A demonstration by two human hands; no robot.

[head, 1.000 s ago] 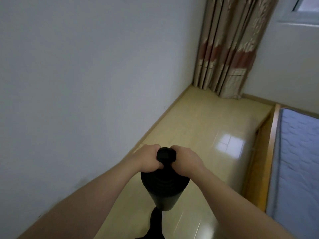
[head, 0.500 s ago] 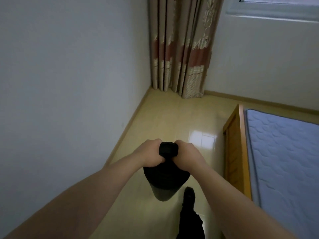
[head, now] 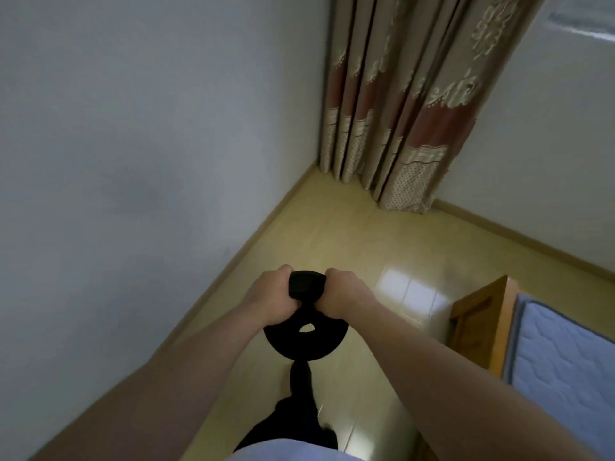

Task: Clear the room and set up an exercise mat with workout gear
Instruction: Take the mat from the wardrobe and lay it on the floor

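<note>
A rolled black exercise mat hangs upright in front of me, seen end-on with a small hole at its core. A black strap loops over its top. My left hand grips the strap's left side and my right hand grips its right side, both fists closed tight around it. The mat's lower length is hidden behind its top end.
A white wall runs along the left down to the pale wood floor. Patterned curtains fill the far corner. A wooden bed frame with a blue mattress stands at the right. My dark-trousered leg steps forward below the mat.
The view has swung and moved toward the curtain corner. The mat has tipped so its end faces me. Both hands keep the same hold on the strap.
</note>
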